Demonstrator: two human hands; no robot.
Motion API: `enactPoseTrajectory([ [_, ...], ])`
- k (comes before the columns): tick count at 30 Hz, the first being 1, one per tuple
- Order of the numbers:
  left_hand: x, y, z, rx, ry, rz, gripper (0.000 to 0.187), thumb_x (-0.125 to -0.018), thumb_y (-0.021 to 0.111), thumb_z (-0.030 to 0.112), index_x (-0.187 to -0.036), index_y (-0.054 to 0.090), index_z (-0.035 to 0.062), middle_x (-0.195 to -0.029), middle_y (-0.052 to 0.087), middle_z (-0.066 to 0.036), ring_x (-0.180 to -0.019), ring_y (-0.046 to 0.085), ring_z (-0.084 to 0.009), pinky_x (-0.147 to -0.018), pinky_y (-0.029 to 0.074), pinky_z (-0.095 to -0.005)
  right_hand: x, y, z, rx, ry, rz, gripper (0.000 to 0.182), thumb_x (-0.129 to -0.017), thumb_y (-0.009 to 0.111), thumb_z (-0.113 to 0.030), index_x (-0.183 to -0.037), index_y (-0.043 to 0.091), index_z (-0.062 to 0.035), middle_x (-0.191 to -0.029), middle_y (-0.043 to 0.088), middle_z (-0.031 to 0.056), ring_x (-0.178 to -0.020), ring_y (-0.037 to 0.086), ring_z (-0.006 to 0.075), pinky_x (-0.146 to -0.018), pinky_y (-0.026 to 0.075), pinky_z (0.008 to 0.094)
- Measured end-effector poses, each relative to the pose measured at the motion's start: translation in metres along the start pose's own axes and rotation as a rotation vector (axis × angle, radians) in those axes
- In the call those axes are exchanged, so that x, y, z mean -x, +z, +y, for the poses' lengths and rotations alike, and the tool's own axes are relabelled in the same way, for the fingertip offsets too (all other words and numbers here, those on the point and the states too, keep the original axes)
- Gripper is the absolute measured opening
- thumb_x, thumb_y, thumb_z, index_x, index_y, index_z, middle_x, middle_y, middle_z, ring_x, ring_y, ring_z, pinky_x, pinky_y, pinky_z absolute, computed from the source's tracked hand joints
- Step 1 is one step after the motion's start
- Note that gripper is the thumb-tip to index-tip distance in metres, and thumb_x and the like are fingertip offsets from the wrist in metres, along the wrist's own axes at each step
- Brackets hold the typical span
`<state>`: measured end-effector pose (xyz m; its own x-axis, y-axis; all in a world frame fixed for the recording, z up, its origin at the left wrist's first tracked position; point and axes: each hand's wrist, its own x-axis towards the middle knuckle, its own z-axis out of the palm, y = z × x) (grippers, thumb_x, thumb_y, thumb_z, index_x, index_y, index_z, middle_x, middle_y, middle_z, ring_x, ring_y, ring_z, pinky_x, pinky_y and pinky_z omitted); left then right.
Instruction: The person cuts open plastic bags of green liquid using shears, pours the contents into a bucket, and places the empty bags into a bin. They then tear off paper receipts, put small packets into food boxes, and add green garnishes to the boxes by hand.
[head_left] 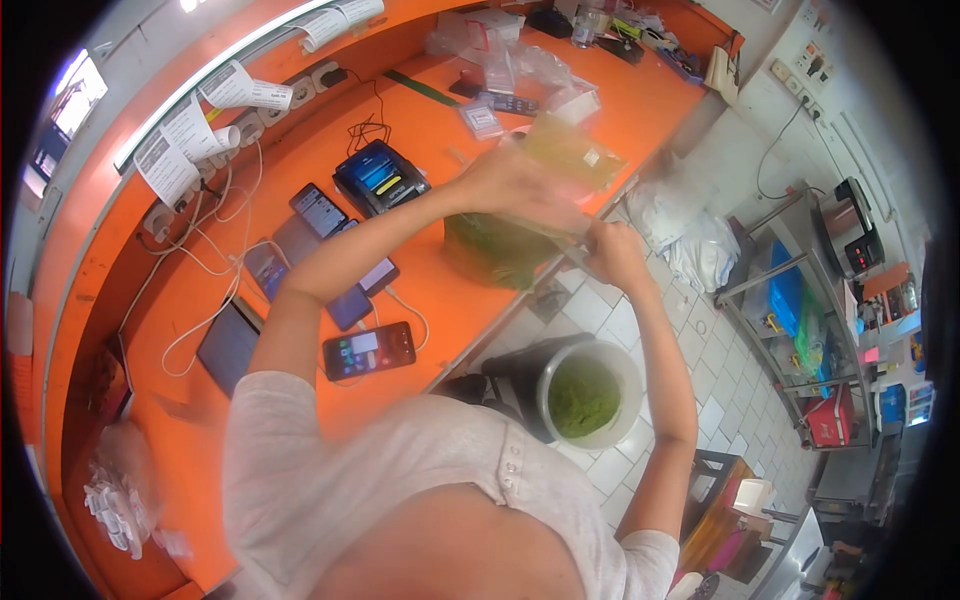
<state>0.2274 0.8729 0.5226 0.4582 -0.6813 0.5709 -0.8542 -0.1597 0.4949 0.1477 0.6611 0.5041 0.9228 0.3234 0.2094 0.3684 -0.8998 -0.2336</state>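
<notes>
A clear plastic bag with green leafy contents (pixel 490 252) is at the orange counter's front edge. My right hand (pixel 620 255) is closed in a fist on a gathered edge of the plastic bag. Over the bag's upper part is my left hand (pixel 505 185), its fingers smeared by motion, so I cannot tell how they are bent. Just beyond it, a yellowish see-through plastic sheet (pixel 575 155) overlaps the counter. Below my hands, a pale bucket (pixel 625 395) on the floor has green leafy matter (pixel 583 398) inside.
Several phones, one a black phone (pixel 368 350), lie on the orange counter (pixel 470 310) beside a card terminal (pixel 380 177) and trailing white cables. Printed slips (pixel 165 165) hang along the back ledge. White plastic bags (pixel 700 245) and a metal rack (pixel 770 270) stand to the right.
</notes>
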Motion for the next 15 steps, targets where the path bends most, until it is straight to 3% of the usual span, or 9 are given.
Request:
enactPoseTrajectory([
  [4,-0.001,0.005,-0.009,0.042,0.004,-0.088,0.01,-0.071,0.064,0.008,-0.079,0.066,0.0029,-0.069,0.062,-0.006,-0.062,0.056,-0.0138,-0.056,0.042,-0.0258,-0.007,0.013,0.0,0.019,-0.073,0.05,0.047,-0.055,0.075,-0.031,-0.09,0.056,-0.0075,-0.061,0.058,0.0135,-0.063,0.059,0.0317,-0.055,0.045,0.0394],
  [10,-0.001,-0.007,0.008,0.074,0.032,-0.058,0.01,-0.072,0.064,0.009,-0.079,0.066,0.0024,-0.072,0.063,-0.005,-0.067,0.057,-0.0125,-0.059,0.043,-0.0251,-0.024,0.022,0.001,-0.012,-0.106,0.001,0.07,-0.047,0.078,-0.044,-0.102,0.055,-0.0079,-0.066,0.059,0.0155,-0.065,0.058,0.0335,-0.056,0.046,0.0397],
  [14,-0.001,-0.009,0.005,0.012,0.081,-0.021,0.008,-0.071,0.065,0.01,-0.075,0.066,0.0022,-0.071,0.063,-0.004,-0.067,0.057,-0.0126,-0.061,0.044,-0.0258,-0.028,0.03,0.006,-0.015,-0.152,0.113,0.066,-0.043,0.078,-0.05,-0.088,0.059,-0.0055,-0.061,0.058,0.0156,-0.06,0.058,0.0334,-0.055,0.045,0.0399],
  [15,0.003,-0.009,-0.003,0.026,-0.039,-0.022,0.016,-0.07,0.067,0.011,-0.084,0.065,0.0032,-0.079,0.063,-0.005,-0.074,0.058,-0.0134,-0.066,0.044,-0.0261,-0.026,0.03,0.003,-0.061,-0.12,0.103,0.055,-0.046,0.078,-0.043,-0.08,0.06,-0.0045,-0.058,0.057,0.0164,-0.058,0.057,0.0338,-0.053,0.045,0.04],
])
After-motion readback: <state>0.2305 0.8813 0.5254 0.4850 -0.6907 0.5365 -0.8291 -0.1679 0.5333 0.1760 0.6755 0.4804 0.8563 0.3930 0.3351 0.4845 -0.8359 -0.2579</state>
